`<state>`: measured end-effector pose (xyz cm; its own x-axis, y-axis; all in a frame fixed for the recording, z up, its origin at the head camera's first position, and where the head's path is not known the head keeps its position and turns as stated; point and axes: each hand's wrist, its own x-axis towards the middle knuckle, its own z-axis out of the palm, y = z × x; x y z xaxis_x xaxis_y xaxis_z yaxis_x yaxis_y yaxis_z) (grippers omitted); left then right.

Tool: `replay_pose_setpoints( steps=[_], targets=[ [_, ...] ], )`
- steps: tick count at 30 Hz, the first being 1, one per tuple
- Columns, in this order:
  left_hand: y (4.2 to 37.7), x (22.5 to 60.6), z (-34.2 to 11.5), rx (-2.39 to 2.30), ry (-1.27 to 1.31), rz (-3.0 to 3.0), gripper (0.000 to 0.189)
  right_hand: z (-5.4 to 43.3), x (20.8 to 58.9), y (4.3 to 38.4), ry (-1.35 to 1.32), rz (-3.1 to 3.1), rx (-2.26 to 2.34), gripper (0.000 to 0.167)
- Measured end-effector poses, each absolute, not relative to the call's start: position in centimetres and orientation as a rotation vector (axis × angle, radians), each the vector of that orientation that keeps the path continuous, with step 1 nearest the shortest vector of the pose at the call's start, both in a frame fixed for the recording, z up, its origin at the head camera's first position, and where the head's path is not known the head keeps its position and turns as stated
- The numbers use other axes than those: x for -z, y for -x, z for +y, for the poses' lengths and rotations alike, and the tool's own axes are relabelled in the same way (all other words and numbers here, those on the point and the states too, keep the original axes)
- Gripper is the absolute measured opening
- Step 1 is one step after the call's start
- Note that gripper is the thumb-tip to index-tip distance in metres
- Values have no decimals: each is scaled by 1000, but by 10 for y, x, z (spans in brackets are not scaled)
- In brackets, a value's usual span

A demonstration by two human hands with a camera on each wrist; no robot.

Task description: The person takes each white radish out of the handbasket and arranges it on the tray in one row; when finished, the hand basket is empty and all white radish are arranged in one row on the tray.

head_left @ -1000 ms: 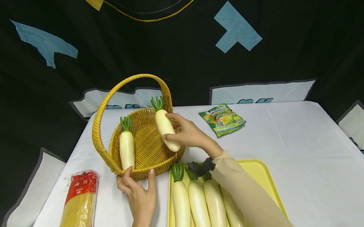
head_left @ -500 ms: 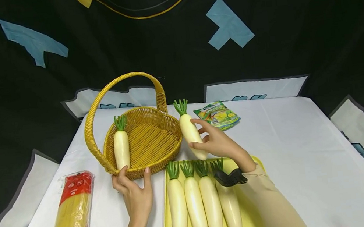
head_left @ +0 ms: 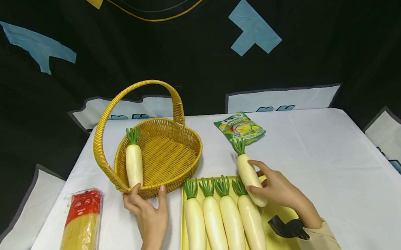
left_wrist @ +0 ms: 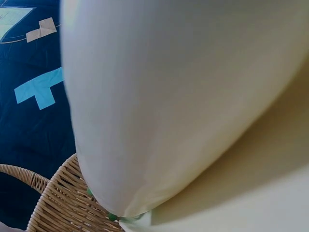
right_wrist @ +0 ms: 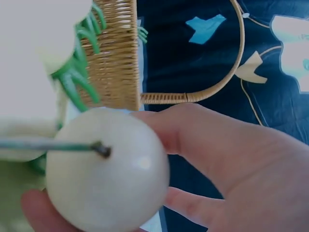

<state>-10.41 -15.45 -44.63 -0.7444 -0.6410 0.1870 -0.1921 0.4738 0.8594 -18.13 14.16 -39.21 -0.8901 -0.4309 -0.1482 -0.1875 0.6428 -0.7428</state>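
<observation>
My right hand grips a white radish with a green top, over the right part of the yellow tray. In the right wrist view, its rounded root end faces the camera, with thumb and fingers around it. Several more white radishes lie side by side in the tray, tops pointing away. My left hand holds the front rim of the wicker basket. Inside the basket, at its left, lies one radish. A large pale radish fills much of the left wrist view.
A red and yellow plastic pack, seemingly noodles, lies left of the basket. A green packet lies behind the tray. The basket's tall handle arches over its left side. A black printed cloth hangs behind the white table.
My right hand has carried its radish out from over the basket, to the right and nearer, over the tray. My left hand stays on the basket rim. The head view has shifted slightly.
</observation>
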Motion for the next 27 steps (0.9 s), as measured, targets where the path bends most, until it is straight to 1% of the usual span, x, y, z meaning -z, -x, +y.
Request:
replay_pose_setpoints(
  steps=[6, 10, 14, 19, 23, 27],
  targets=[
    [104, 447, -154, 1222, -665, -2231, 65, 159, 402, 161, 404, 2582, 1069, 73],
    [104, 447, -155, 1216, -673, -2230, 65, 163, 409, 148, 356, 2563, 1031, 77],
    [104, 447, -156, 1216, -668, -2228, 65, 163, 411, 137, 339, 2569, 995, 82],
    [103, 448, -156, 1208, -663, -2226, 65, 162, 408, 126, 353, 2609, 943, 82],
    [104, 447, -156, 1200, -662, -2227, 65, 163, 404, 119, 345, 2604, 924, 79],
    [104, 447, -156, 1200, -666, -2229, 65, 164, 401, 117, 347, 2614, 890, 67]
  ],
)
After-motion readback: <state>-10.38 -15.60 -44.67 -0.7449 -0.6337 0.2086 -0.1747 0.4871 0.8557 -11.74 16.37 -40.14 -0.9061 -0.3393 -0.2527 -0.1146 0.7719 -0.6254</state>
